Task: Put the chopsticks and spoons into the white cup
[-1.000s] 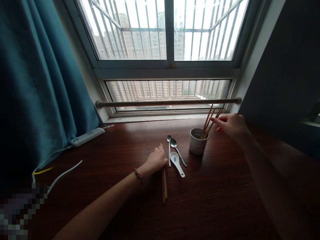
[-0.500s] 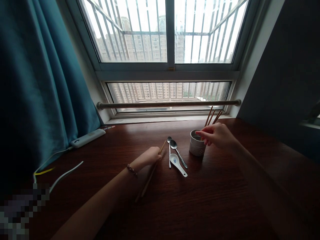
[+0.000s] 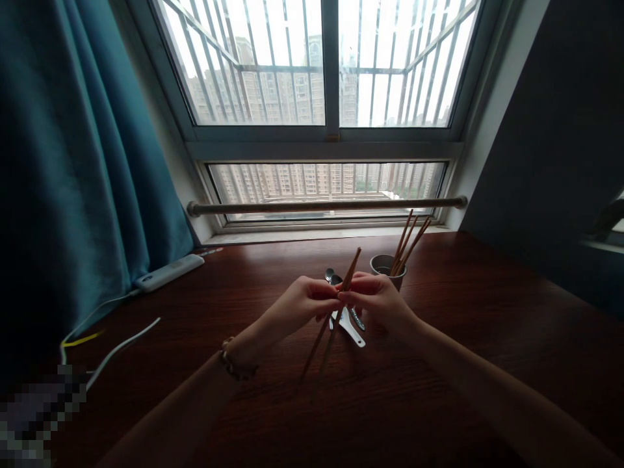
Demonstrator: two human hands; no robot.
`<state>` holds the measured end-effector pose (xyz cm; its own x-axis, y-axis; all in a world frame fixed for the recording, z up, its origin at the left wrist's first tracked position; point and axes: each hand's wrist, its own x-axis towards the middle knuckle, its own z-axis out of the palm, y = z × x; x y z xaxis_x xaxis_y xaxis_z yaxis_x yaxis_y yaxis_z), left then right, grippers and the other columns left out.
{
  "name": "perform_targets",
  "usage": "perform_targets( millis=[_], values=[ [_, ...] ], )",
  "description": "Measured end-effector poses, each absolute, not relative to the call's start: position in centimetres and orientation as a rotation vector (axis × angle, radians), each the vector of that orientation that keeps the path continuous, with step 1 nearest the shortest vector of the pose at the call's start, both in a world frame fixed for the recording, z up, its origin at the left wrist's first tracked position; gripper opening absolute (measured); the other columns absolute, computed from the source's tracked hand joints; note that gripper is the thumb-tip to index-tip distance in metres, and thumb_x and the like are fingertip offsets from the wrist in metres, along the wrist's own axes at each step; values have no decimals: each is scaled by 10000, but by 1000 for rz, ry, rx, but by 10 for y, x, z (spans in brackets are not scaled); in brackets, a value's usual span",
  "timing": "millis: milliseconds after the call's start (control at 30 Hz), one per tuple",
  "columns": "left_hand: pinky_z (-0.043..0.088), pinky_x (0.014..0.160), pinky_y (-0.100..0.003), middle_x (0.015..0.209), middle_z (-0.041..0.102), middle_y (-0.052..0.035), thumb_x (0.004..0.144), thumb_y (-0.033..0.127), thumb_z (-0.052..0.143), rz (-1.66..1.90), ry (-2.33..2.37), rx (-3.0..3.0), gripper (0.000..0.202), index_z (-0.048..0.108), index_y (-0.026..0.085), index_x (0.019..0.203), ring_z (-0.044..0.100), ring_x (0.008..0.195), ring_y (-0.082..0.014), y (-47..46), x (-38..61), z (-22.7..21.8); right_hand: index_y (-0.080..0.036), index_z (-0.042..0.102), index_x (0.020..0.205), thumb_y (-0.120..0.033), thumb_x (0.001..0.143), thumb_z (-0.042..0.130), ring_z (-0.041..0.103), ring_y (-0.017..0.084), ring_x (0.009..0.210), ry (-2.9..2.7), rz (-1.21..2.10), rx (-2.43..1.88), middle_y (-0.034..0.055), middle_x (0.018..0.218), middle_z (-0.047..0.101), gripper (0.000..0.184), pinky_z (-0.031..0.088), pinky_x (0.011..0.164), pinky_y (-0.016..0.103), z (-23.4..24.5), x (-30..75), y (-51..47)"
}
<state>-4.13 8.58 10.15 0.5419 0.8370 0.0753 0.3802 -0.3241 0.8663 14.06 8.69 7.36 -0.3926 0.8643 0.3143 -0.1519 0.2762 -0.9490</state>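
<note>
1. Joining over the spoons, the two hands now share one pair of chopsticks point(image 3: 351, 268); half a second ago the right hand point(image 3: 377, 298) was at the cup point(image 3: 400, 283) and the left held the pair alone.
2. The left hand point(image 3: 314, 298) has its thumb and fingers pinched on the pair around mid-length. The right hand's fingertips are drawn together against the same spot, though whether they grip or merely steady the wood is hard to tell.
3. The pair has swung to the right and tilts, upper ends close together and lower ends, rather blurred, splayed above the tabletop point(image 3: 414, 403).
4. For the work in hand, this seems to mean attention has shifted from the cup to the held pair. Other chopsticks point(image 3: 403, 244) lean in the cup, untouched.
5. Beneath the hands lie the white spoon point(image 3: 353, 333) and two metal spoons point(image 3: 329, 273), partly hidden.
</note>
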Motion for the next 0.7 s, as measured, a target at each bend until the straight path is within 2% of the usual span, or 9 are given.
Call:
perform_targets(
  millis=[67, 200, 333, 400, 467, 567, 700],
  values=[
    [325, 438, -196, 586, 547, -9, 752, 439, 627, 720, 1015, 1891, 346, 704, 102, 761, 405, 486, -75, 85, -39, 99, -170, 734, 835, -317, 686, 739, 551, 104, 618, -1549, 1252, -644, 52, 827, 581, 209, 457, 514, 204, 74, 138, 85],
    [325, 429, -196, 565, 571, -25, 737, 436, 646, 756, 1058, 1858, 363, 710, 82, 785, 421, 476, -81, 86, -35, 96, -155, 733, 783, -328, 673, 747, 560, 116, 621, -1509, 1273, -675, 58, 754, 618, 205, 463, 555, 218, 82, 141, 84],
    [415, 510, -212, 836, 669, -77, 736, 410, 647, 810, 1089, 1855, 457, 637, 115, 1086, 533, 600, -114, 91, -39, 100, -165, 727, 796, -268, 657, 764, 556, 87, 576, -1340, 1045, -766, 34, 686, 638, 177, 478, 556, 191, 111, 175, 92],
    [439, 540, -222, 911, 664, -89, 750, 425, 625, 843, 1121, 1861, 495, 594, 123, 1142, 557, 643, -122, 97, -45, 102, -176, 716, 758, -235, 623, 782, 580, 83, 600, -1110, 857, -725, 28, 730, 656, 161, 493, 563, 175, 130, 203, 100],
    [451, 546, -227, 924, 655, -97, 758, 447, 608, 862, 1172, 1868, 506, 581, 110, 1135, 570, 652, -127, 106, -53, 101, -176, 705, 732, -225, 591, 796, 608, 97, 639, -960, 646, -706, 23, 741, 660, 175, 521, 592, 178, 144, 231, 110],
    [473, 534, -242, 923, 643, -109, 783, 461, 580, 848, 1269, 1878, 511, 561, 82, 1125, 590, 631, -134, 123, -61, 88, -145, 695, 732, -233, 556, 805, 600, 107, 575, -931, 439, -791, 24, 707, 652, 226, 547, 577, 208, 149, 262, 126],
    [489, 539, -255, 815, 642, -63, 861, 419, 540, 724, 1357, 1933, 368, 592, 92, 1022, 605, 618, -133, 139, -60, 60, -130, 684, 751, -230, 577, 792, 628, 134, 610, -1048, 550, -1014, 38, 732, 664, 228, 573, 629, 237, 131, 272, 145]
  ],
)
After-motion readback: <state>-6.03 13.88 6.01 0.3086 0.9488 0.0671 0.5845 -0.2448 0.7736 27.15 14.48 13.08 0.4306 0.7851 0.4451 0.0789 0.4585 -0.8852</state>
